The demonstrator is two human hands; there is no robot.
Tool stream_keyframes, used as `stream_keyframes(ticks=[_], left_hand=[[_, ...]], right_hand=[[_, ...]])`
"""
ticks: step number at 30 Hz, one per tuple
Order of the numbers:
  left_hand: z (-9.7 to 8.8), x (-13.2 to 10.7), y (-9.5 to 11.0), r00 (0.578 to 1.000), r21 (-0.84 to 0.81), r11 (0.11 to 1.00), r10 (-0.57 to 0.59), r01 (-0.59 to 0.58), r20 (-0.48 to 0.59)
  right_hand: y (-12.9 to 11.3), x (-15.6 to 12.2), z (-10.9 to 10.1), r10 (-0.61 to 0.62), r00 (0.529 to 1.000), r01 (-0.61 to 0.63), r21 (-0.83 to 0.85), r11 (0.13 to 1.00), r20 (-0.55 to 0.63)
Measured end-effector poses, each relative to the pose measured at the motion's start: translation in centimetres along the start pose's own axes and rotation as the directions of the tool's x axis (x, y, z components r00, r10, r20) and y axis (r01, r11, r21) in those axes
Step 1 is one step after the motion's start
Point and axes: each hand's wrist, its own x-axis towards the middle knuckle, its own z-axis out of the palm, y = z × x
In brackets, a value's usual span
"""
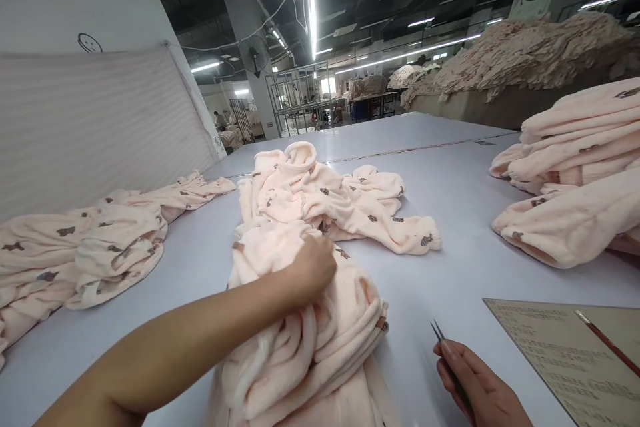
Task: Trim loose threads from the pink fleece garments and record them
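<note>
A pale pink fleece garment [295, 193] with small brown printed figures lies bunched in the middle of the table, one cuffed sleeve stretching to the right. My left hand [314, 267] reaches across it with the fingers curled into the fleece; the fingertips are hidden in the folds. Close in front of me, more folds of the same fleece hang toward the near edge. To the right of the cloth, my right hand [467, 373] is closed around dark metal tweezers [443, 340], their slightly parted tips pointing up and away from me.
Similar fleece garments [115, 233] lie along the left side, and a folded stack [575, 167] stands at the right. A printed sheet [565, 353] with a reddish-brown pencil [610, 345] on it lies at the lower right. Behind rises a large heap of fabric [525, 53].
</note>
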Motion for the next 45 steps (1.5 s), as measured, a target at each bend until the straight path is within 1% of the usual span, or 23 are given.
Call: stream_keyframes(ticks=[2, 4, 6, 9, 11, 14, 18, 21, 23, 25, 27, 29, 32, 35, 37, 39, 42, 45], left_hand=[[2.2, 0.7, 2.1, 0.997, -0.079, 0.995, 0.07, -0.067, 0.033], [3.8, 1.3, 2.9, 0.995, -0.158, 0.985, 0.085, -0.076, 0.055], [4.7, 1.7, 3.0, 0.996, -0.235, 0.969, 0.083, -0.07, 0.044], [5.0, 2.0, 2.3, 0.991, -0.395, 0.909, 0.135, -0.133, -0.023], [4.7, 1.7, 1.8, 0.982, -0.524, 0.831, 0.164, -0.186, -0.088], [4.2, 0.4, 1.0, 0.977, -0.699, 0.683, 0.155, -0.213, -0.147], [3.9, -1.4, -0.3, 0.987, -0.863, 0.478, 0.09, -0.16, -0.133], [4.0, -2.2, -1.9, 0.996, -0.934, 0.345, 0.04, -0.092, -0.083], [4.0, -2.4, -2.9, 0.999, -0.957, 0.289, 0.052, -0.018, -0.003], [3.9, -2.4, -3.5, 0.992, -0.966, 0.254, 0.093, 0.058, 0.084], [3.8, -2.4, -3.7, 0.985, -0.971, 0.218, 0.114, 0.101, 0.128], [3.7, -2.3, -3.4, 0.986, -0.978, 0.178, 0.104, 0.109, 0.129], [3.5, -2.2, -2.9, 0.99, -0.988, 0.119, 0.087, 0.097, 0.108], [3.3, -2.2, -2.7, 0.991, -0.994, 0.063, 0.089, 0.092, 0.098], [3.2, -2.2, -2.7, 0.991, -0.996, 0.027, 0.096, 0.089, 0.091], [3.4, -2.2, -2.7, 0.99, -0.997, -0.003, 0.113, 0.081, 0.08], [4.0, -2.0, -2.9, 0.986, -0.997, -0.026, 0.152, 0.074, 0.069], [4.6, -1.9, -3.1, 0.98, -0.998, -0.03, 0.189, 0.063, 0.056]], right_hand=[[-0.6, -0.6, 0.9, -0.047, 0.999, 0.047, -0.021, 0.999, 0.008], [-1.0, -1.2, 1.5, -0.093, 0.996, 0.092, -0.042, 0.995, -0.001], [-1.4, -1.7, 1.9, -0.137, 0.991, 0.136, -0.059, 0.989, -0.007], [-1.7, -1.8, 2.6, -0.203, 0.979, 0.203, -0.071, 0.977, 0.008], [-1.8, -1.4, 3.5, -0.263, 0.965, 0.264, -0.076, 0.962, 0.021], [-2.2, -0.6, 5.9, -0.355, 0.933, 0.358, -0.09, 0.929, 0.051], [-2.9, 0.7, 9.6, -0.422, 0.9, 0.432, -0.105, 0.896, 0.106], [-3.4, 1.7, 11.1, -0.433, 0.893, 0.444, -0.081, 0.892, 0.122], [-3.6, 2.4, 11.4, -0.411, 0.902, 0.422, -0.064, 0.904, 0.134], [-3.5, 3.1, 11.2, -0.371, 0.917, 0.384, -0.072, 0.921, 0.149], [-3.3, 3.5, 10.9, -0.33, 0.93, 0.349, -0.102, 0.932, 0.164], [-3.2, 3.5, 10.4, -0.31, 0.936, 0.333, -0.14, 0.932, 0.164], [-3.3, 2.4, 9.5, -0.329, 0.934, 0.351, -0.181, 0.919, 0.138], [-4.1, 0.7, 8.9, -0.35, 0.913, 0.391, -0.207, 0.897, 0.208], [-4.5, -0.4, 9.0, -0.361, 0.895, 0.424, -0.247, 0.871, 0.262], [-4.8, -1.1, 9.4, -0.367, 0.886, 0.446, -0.309, 0.84, 0.283], [-4.8, -1.3, 10.1, -0.377, 0.888, 0.457, -0.426, 0.781, 0.262], [-4.4, -0.7, 10.4, -0.401, 0.888, 0.457, -0.536, 0.71, 0.226]])
